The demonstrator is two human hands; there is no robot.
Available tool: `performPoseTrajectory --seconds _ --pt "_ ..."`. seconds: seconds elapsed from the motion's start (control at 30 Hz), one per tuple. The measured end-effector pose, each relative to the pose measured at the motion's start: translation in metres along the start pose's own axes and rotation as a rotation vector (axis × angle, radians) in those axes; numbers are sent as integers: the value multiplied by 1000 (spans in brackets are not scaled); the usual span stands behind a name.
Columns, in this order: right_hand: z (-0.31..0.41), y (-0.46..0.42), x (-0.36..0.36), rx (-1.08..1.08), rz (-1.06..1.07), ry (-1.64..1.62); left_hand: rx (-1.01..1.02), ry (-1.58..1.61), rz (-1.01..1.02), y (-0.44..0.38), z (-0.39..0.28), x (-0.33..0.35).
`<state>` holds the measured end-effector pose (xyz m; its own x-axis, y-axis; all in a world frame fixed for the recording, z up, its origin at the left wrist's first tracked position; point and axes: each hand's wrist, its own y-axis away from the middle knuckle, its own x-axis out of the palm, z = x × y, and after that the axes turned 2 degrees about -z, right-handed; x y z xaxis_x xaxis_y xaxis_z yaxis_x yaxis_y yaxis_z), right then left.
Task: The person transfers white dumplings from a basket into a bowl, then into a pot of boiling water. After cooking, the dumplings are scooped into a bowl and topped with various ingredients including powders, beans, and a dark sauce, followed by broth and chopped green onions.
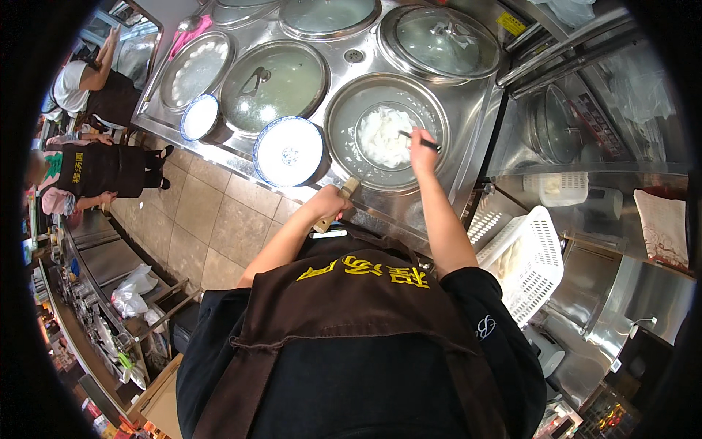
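In the head view my left hand grips a wooden handle at the near edge of the steel counter; it reaches the rim of an open round pot. A pale, soft white mass of food lies in a round strainer or ladle in that pot's cloudy liquid. My right hand holds a thin black utensil, its tip at the white food. A large white bowl with a blue patterned rim stands left of the pot, and a smaller similar bowl stands farther left.
Glass-lidded pots stand around the open one. A pot of round white pieces is at the left, by a ladle and pink cloth. A white plastic basket is at my right. Two people stand at the left.
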<state>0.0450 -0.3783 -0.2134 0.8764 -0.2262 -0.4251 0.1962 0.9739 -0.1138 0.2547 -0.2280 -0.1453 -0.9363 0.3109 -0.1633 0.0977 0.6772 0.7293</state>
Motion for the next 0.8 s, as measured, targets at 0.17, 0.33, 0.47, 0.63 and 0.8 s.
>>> performPoseTrajectory --seconds 0.17,0.33,0.47,0.63,0.8 --pt "10 20 5 146 317 -137 -2 23 7 1 2 -2" --pt "13 -3 -13 75 -71 159 -17 30 -9 8 -5 -1" --pt "28 11 2 25 244 -92 5 12 -2 1 4 -2" --pt "18 15 2 106 181 -27 3 6 5 2 0 -2" --pt "7 -2 -1 -88 -5 192 15 -17 28 -4 9 -2"
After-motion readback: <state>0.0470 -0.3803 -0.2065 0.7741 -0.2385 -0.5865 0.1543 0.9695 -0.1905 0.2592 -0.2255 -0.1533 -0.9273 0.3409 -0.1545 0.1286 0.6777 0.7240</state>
